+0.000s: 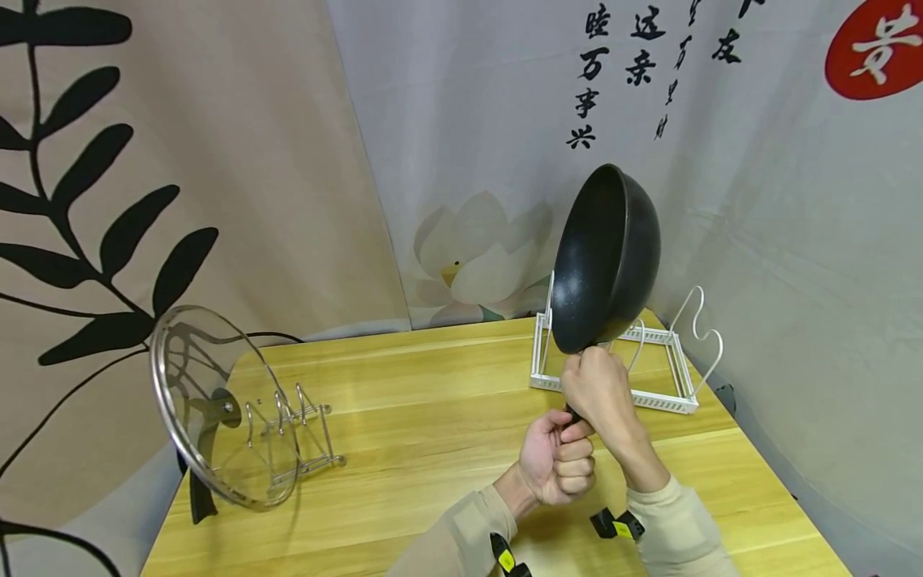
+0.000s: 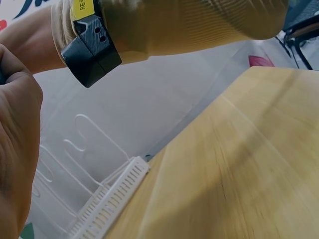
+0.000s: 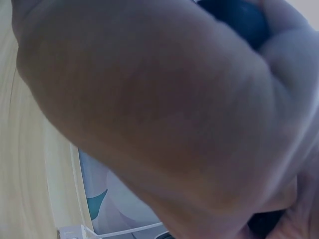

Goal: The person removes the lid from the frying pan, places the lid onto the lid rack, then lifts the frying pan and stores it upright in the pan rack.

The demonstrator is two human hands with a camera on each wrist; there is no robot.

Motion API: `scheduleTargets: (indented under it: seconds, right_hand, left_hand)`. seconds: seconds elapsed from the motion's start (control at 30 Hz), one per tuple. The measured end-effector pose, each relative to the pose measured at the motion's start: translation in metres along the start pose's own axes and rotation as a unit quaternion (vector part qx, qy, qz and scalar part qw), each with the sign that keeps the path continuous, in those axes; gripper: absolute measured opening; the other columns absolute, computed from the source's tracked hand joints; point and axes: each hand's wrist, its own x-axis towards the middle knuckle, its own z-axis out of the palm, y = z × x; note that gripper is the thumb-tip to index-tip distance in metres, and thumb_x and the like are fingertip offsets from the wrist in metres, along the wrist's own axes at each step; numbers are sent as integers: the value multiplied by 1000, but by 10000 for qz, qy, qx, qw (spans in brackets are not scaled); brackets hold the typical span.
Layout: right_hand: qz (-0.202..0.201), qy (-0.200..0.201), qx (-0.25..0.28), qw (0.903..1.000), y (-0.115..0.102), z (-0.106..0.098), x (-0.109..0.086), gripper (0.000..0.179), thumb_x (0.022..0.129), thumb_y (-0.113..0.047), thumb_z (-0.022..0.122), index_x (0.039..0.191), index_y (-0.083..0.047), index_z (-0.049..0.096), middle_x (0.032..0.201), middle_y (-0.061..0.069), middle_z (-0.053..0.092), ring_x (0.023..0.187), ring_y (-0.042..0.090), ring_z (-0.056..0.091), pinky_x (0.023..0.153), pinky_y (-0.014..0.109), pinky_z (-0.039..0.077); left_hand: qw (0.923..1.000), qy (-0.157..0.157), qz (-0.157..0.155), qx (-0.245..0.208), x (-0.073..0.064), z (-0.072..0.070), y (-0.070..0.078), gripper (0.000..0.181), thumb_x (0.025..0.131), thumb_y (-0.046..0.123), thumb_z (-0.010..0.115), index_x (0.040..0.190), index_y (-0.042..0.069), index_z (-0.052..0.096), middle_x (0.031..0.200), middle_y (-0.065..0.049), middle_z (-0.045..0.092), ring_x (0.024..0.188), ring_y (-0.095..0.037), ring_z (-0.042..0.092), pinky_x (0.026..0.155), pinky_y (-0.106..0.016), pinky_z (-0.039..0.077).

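Observation:
A deep black wok (image 1: 638,248) is held up on its side, its opening facing left, in the head view. My right hand (image 1: 598,385) grips its handle close to the bowl. Lower down, my left hand (image 1: 558,461) has its fingers curled round the end of the same handle. Behind the hands, a white wire rack (image 1: 663,401) stands on the table, partly covered by the wok. In the left wrist view, the left hand (image 2: 17,139) fills the left edge. The right hand (image 3: 149,109) covers most of the right wrist view, with the dark handle (image 3: 239,20) showing beyond it.
On the table's left side, a glass lid (image 1: 162,385) with a metal rim stands upright in a small metal wire rack (image 1: 324,463). The wooden table (image 1: 433,385) ends at printed curtains (image 1: 461,120) at the back.

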Motion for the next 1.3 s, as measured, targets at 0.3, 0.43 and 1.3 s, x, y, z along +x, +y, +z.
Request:
scheduleTargets:
  seconds: [0.3, 0.43, 1.3]
  right_hand:
    - [-22, 36, -41, 10000, 0, 6, 0, 39, 97, -10, 47, 59, -15, 50, 62, 10, 54, 62, 35, 61, 58, 56, 54]
    - [-35, 52, -67, 10000, 0, 9, -1, 39, 97, -10, 48, 59, -15, 50, 62, 11, 56, 61, 36, 61, 57, 55, 53]
    - [101, -70, -87, 9999, 4, 22, -6, 40, 98, -9, 48, 59, -14, 50, 62, 9, 52, 58, 32, 56, 54, 51, 50]
  left_hand:
    - [10000, -33, 2, -62, -5, -2, 1, 32, 110, 37, 47, 81, 23, 42, 60, 10, 17, 47, -7, 6, 44, -23, 6]
    - [9999, -69, -14, -81, -6, -2, 1, 32, 110, 37, 47, 81, 23, 42, 60, 10, 17, 47, -7, 6, 44, -23, 6]
    - [9999, 24, -5, -154, -17, -9, -4, 33, 110, 38, 48, 81, 24, 42, 59, 10, 18, 47, -7, 6, 43, -23, 6]
